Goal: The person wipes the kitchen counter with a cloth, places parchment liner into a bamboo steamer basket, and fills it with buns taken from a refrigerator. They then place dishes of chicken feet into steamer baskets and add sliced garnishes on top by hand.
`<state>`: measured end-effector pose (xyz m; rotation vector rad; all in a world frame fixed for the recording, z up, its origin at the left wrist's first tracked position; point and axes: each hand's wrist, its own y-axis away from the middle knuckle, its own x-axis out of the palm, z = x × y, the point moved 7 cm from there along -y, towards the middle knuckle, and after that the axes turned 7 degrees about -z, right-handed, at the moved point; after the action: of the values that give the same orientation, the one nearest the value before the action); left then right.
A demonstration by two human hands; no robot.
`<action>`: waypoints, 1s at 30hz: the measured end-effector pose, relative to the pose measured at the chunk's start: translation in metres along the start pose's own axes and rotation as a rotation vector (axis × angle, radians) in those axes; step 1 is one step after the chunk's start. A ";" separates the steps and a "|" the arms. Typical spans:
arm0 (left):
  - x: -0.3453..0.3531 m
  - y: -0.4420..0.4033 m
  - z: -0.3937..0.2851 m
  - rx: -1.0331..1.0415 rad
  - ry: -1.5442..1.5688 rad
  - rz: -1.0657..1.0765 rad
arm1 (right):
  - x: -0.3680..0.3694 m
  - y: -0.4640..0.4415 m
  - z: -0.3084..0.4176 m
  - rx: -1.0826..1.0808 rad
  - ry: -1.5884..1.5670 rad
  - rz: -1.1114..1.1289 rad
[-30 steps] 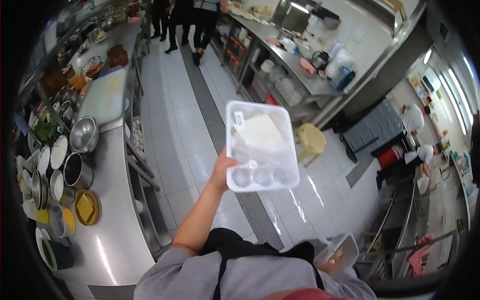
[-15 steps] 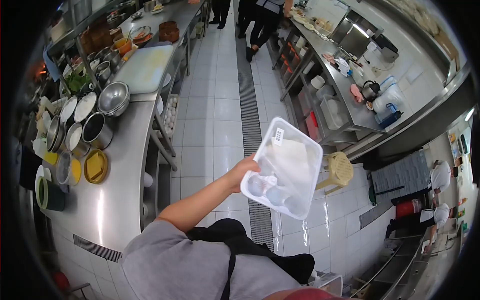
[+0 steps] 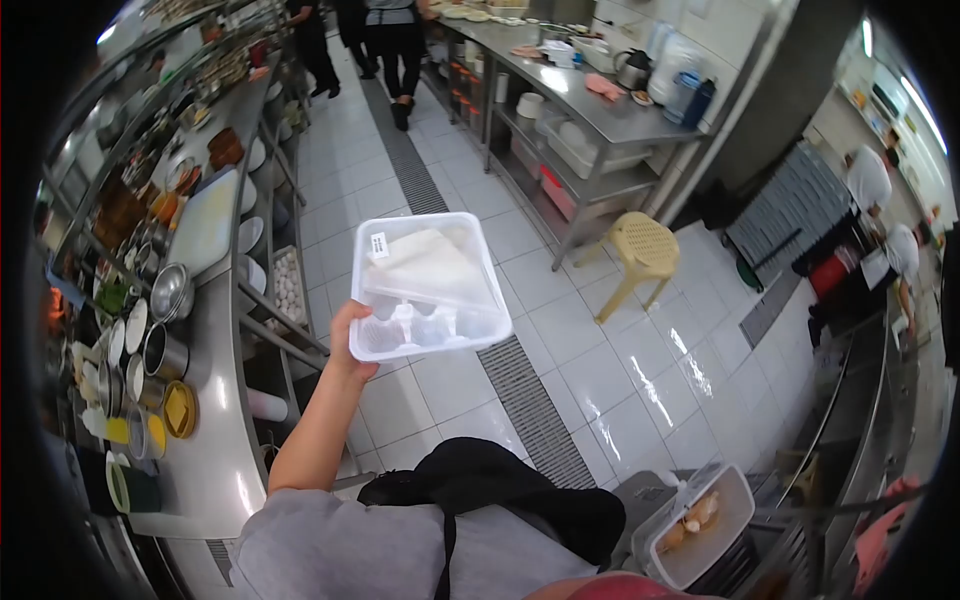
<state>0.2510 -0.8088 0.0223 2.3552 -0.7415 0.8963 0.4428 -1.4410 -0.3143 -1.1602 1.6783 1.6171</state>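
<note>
My left hand [image 3: 348, 340] is closed on the left edge of a translucent white plastic compartment tray [image 3: 432, 349], held out in front of me above the floor. The tray has a small white label [image 3: 379, 246] at its far left corner. A flat, off-white folded piece [image 3: 430, 256] lies in its larger section. Rounded cups line its near side; I cannot make out what they contain. The fingers under the tray are partly hidden. My right hand is out of view.
Left stands a steel counter [image 3: 225, 420] with pots and bowls, above an egg tray [image 3: 288, 285]. A yellow stool [image 3: 642, 250] is right, near another steel table [image 3: 600, 110]. A plastic bin [image 3: 735, 520] is lower right. Several people [image 3: 390, 45] stand farther off.
The tray in my left hand has swung left and levelled out as my view turned right. The stool now shows fully, and the plastic bin at the lower right has come into view.
</note>
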 end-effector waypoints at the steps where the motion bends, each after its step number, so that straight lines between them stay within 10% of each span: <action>1: 0.008 0.003 0.010 -0.014 -0.012 0.006 | 0.010 0.006 -0.004 0.005 -0.019 0.006; 15: -0.081 0.078 -0.076 0.428 0.158 -0.183 | 0.017 -0.070 0.108 -0.473 -0.100 -0.128; 25: -0.324 0.095 -0.169 0.579 0.150 -0.718 | -0.162 -0.090 0.524 -1.282 -0.420 -0.522; 27: -0.364 0.101 -0.165 0.611 0.196 -0.823 | -0.223 -0.056 0.612 -1.011 -0.566 -0.260; 30: -0.406 0.104 -0.149 0.704 0.298 -0.964 | -0.269 0.000 0.777 -1.290 -0.401 -0.270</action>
<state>-0.1369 -0.6676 -0.1418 2.5569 0.9225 1.0757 0.4313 -0.6271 -0.1975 -1.3200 0.0602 2.5397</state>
